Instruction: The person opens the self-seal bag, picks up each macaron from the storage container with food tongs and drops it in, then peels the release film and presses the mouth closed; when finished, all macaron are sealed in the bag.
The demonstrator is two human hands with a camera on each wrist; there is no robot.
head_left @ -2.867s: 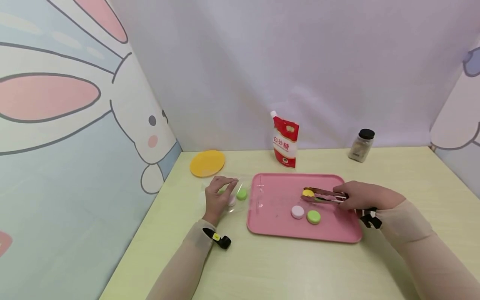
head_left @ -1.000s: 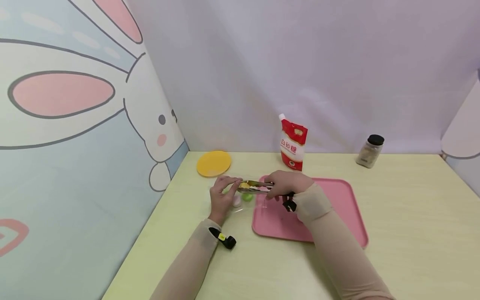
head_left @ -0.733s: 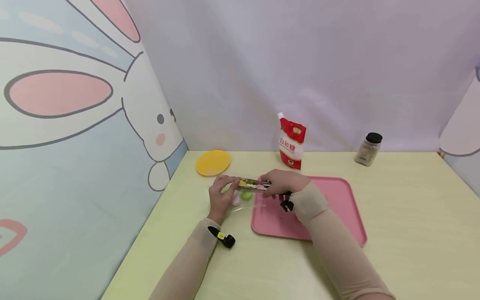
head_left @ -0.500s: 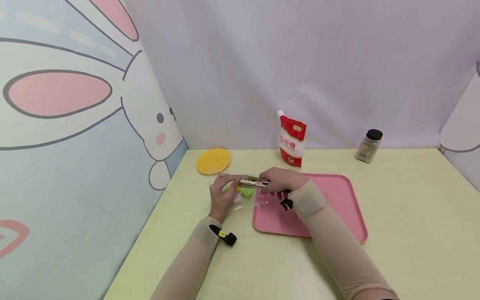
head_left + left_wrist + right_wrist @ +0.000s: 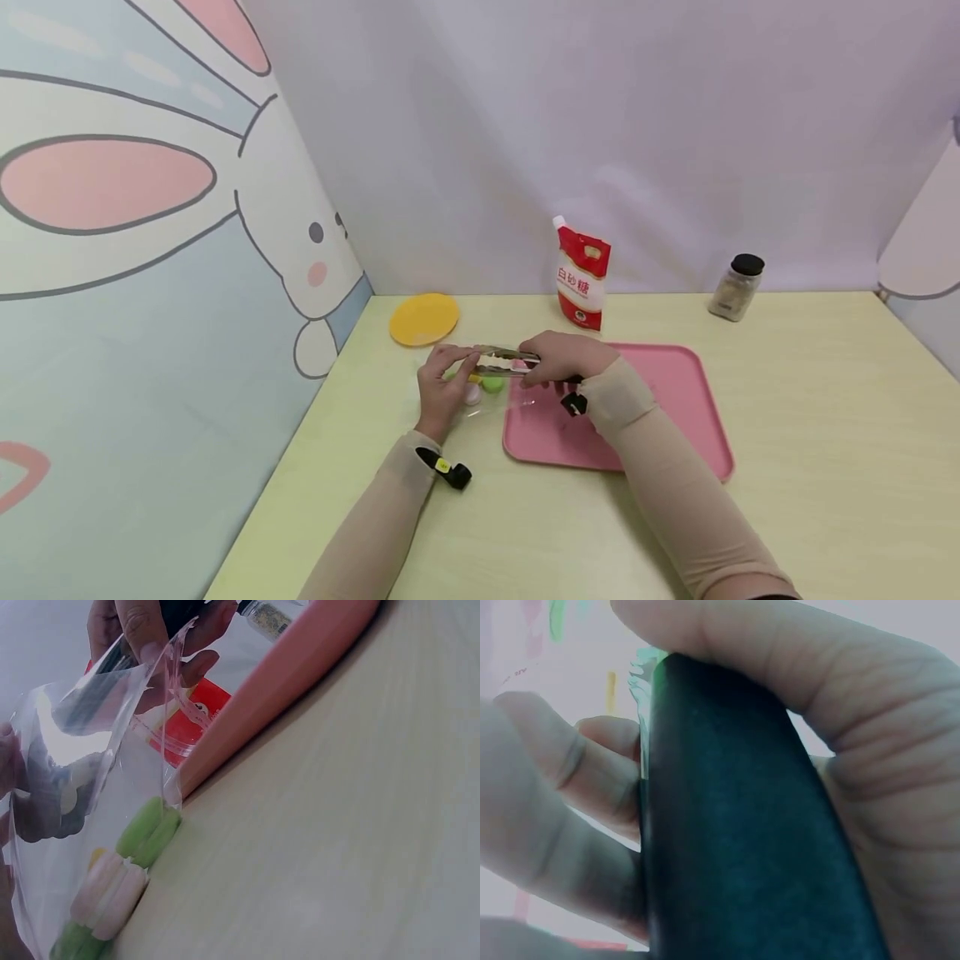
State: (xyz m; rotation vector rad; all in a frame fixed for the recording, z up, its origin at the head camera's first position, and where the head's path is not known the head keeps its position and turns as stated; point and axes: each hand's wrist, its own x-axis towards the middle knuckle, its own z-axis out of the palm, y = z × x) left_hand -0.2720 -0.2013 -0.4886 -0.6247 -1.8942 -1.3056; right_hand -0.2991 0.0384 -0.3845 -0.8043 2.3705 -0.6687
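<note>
My left hand (image 5: 438,393) pinches the rim of a clear plastic bag (image 5: 97,750) left of the tray. Inside, low down, lie a green macaron (image 5: 492,384), a pale pink macaron (image 5: 109,894), another green macaron (image 5: 79,943) and a yellow macaron (image 5: 474,378), mostly hidden in the left wrist view. With its thumb and fingers my right hand (image 5: 567,357) grips dark-handled metal tongs (image 5: 735,810). The tongs' arms reach into the bag's mouth, spread apart, close to the left fingertips; no macaron is visible between them.
A pink tray (image 5: 693,408) lies under my right forearm, which hides part of it. Behind stand a red-and-white sugar pouch (image 5: 581,287) and a black-lidded jar (image 5: 735,290). A yellow plate (image 5: 424,320) lies at the back left.
My right hand carried the yellow macaron leftward from the tray with the tongs into the bag. The tongs have let it go, and it lies below them. The left hand keeps its hold.
</note>
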